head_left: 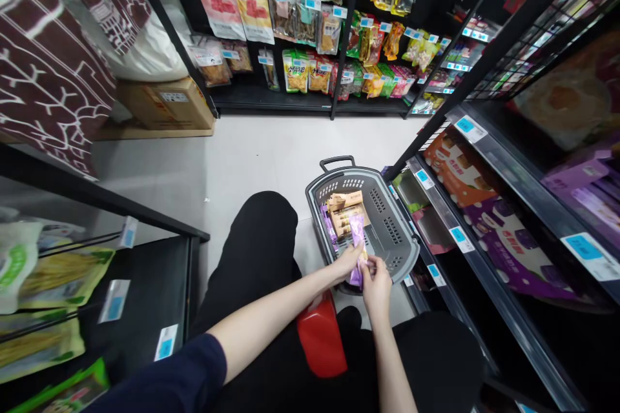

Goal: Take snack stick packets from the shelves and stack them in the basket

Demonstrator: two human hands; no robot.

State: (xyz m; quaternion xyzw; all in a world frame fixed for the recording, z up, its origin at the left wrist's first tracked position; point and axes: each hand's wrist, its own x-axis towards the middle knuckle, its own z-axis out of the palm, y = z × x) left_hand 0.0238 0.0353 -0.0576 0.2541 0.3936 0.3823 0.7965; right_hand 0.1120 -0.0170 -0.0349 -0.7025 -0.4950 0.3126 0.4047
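Between both hands is a slim purple snack packet (357, 232), held above the near end of a grey shopping basket (394, 232). My left hand (347, 261) has its fingers closed on the packet's left side. On the other side my right hand (376, 276) pinches the same packet near its lower part. Inside the basket, toward its far left, lie several brown and tan packets (345, 200). Another purple packet (329, 226) leans along the basket's left wall. A red object (322, 335) sits at my lap, partly covered by my left forearm.
Shelves with purple and orange boxes (513, 242) rise close on the right. At the back hang bagged snacks (295, 71) on a black rack. A cardboard box (169, 105) stands at the back left, and a low black shelf (150, 271) lies near left.
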